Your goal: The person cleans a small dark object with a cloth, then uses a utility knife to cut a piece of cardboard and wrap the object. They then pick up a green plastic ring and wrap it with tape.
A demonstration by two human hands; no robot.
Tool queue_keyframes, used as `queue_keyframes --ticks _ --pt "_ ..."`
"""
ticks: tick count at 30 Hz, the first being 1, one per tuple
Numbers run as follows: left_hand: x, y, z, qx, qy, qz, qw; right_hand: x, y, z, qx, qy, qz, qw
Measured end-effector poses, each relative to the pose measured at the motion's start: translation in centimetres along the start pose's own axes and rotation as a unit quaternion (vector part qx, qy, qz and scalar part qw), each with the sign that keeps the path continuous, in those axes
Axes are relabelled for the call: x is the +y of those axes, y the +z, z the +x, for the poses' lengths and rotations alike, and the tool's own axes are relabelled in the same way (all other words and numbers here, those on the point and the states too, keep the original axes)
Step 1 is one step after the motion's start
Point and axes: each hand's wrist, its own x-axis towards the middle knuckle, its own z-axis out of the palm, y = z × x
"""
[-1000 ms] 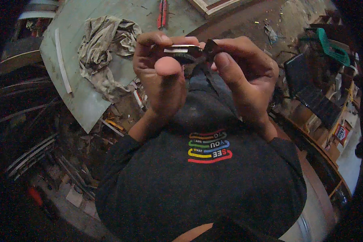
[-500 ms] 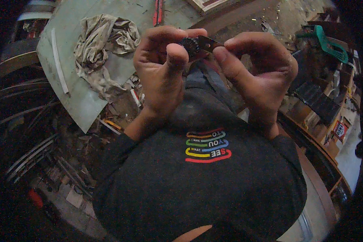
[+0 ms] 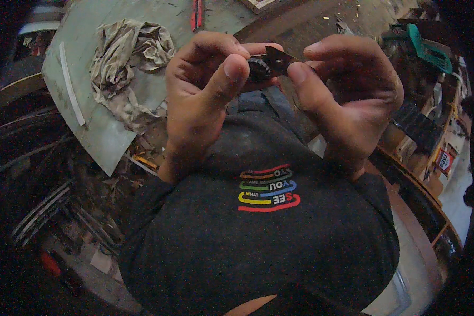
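Your left hand and your right hand are raised close together in front of your chest, above the dark shirt with its striped coloured emblem. Between them sits a small dark metal part, made up of a round, ridged black piece on the left and a flat, angular plate on the right. Your left hand is closed on the round end of the metal part, thumb in front and curled fingers behind. Your right hand pinches the plate end of the same metal part between thumb and forefinger, its other fingers arched loosely above. Further detail of the metal part is too small and dark to tell. Left of the metal part, and behind your left hand, a pale green sheet lies flat with a crumpled grey-beige rag on it and a thin white strip near its left edge. Above and left of the metal part, a red-handled tool rests at the far end of the sheet. Right of the metal part, a teal object lies among dark clutter.
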Motion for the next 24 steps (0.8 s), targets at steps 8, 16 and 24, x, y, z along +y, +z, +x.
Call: queue_keyframes --ticks 8,16,24 --pt "0.1 0.0 0.1 -0.001 0.004 0.013 1.0 -0.2 0.0 0.0 -0.001 0.055 -0.01 0.998" --pt "0.5 -0.2 -0.5 -0.008 0.043 0.034 0.998 0.1 0.8 -0.2 -0.001 0.039 0.033 0.999" --pt "0.2 -0.9 -0.5 0.007 0.017 -0.037 0.999 0.5 1.7 0.1 -0.012 0.024 0.095 0.995"
